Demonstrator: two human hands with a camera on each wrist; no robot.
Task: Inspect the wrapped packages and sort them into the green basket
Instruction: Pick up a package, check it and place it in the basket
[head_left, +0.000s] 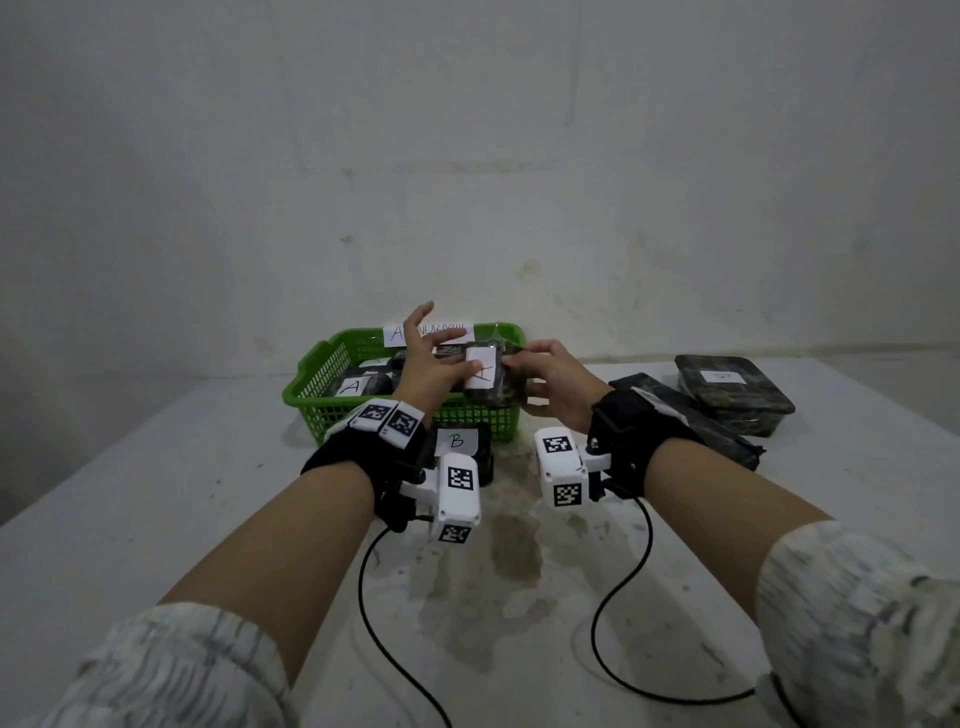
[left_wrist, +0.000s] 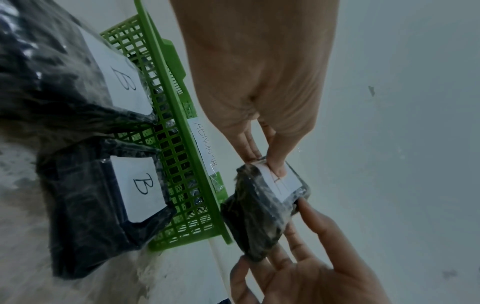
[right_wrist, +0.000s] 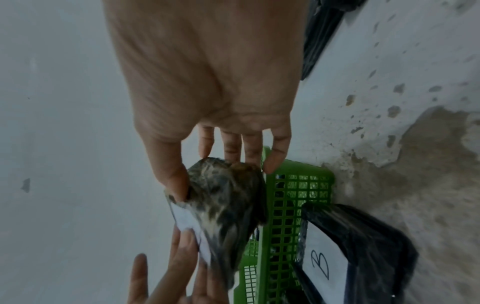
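A dark plastic-wrapped package (head_left: 506, 389) with a white label marked A is held over the front right part of the green basket (head_left: 311, 364). My right hand (head_left: 550, 379) grips its right end, thumb on one face and fingers curled round the other (right_wrist: 205, 144). My left hand (head_left: 431, 364) touches the label with straight, spread fingers, the thumb (left_wrist: 278, 164) pressing the paper. Inside the basket lie several wrapped packages; one shows an A label (head_left: 353, 387).
A paper label (head_left: 428, 332) is fixed to the basket's back rim. Two packages marked B (left_wrist: 98, 205) (left_wrist: 78, 82) lie against the basket's front wall. Two more dark packages (head_left: 735, 392) (head_left: 691, 421) lie on the table at the right. Cables trail from both wrists.
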